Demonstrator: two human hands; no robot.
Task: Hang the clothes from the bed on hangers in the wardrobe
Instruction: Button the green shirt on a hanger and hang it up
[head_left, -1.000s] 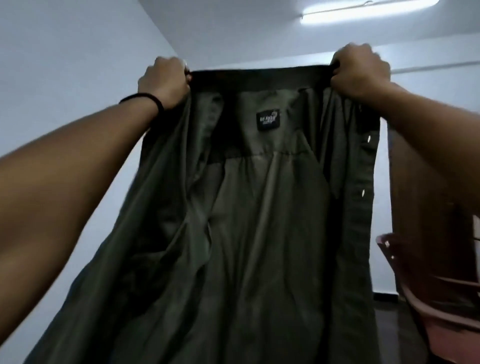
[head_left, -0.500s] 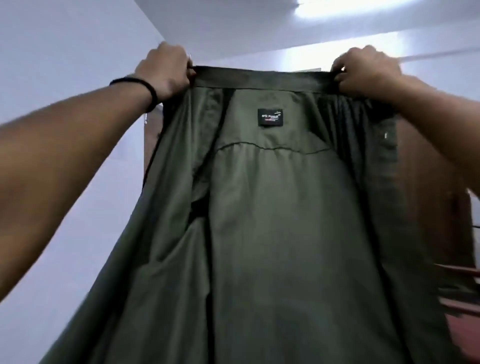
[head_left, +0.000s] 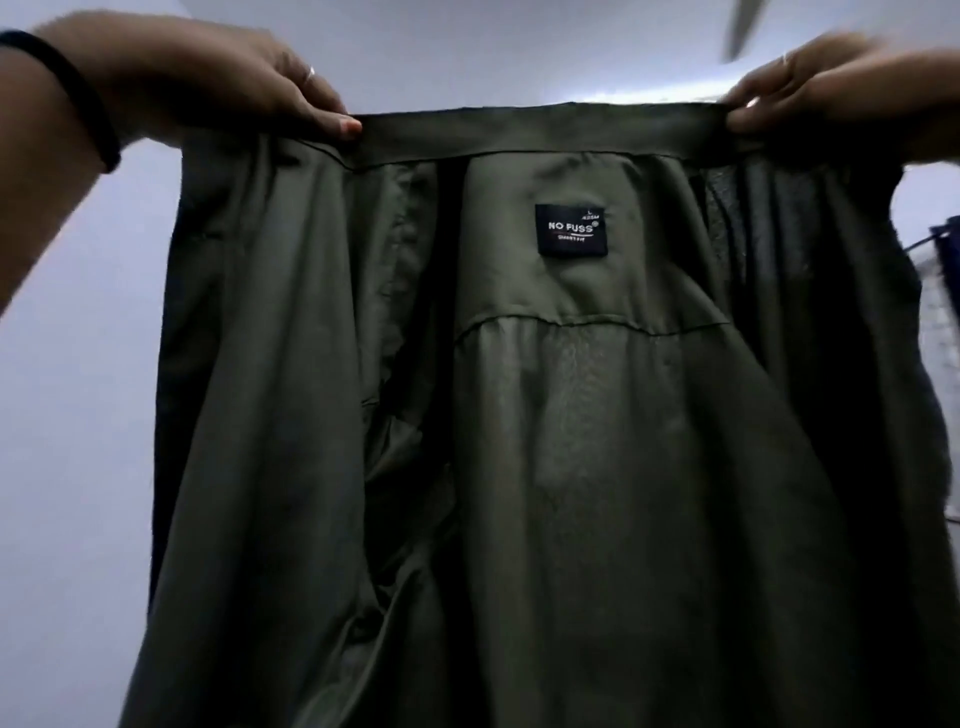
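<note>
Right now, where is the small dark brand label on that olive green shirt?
In the head view the small dark brand label sits right of centre, inside the olive green shirt, just below the collar band stretched between the left hand and right hand.

Both arms are raised, left hand (head_left: 218, 85) and right hand (head_left: 826, 85) each in a pinching grip.

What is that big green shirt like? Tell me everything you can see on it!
The green shirt is dark olive, of thin, smooth-looking cloth with soft folds. It is held up high and hangs open, so its inside shows. The left hand and right hand each pinch one end of its collar, which is stretched flat between them. Below the collar sits a small dark label reading NO FUSS, and under that a curved seam crosses the back. Its bottom runs out of view.
</note>
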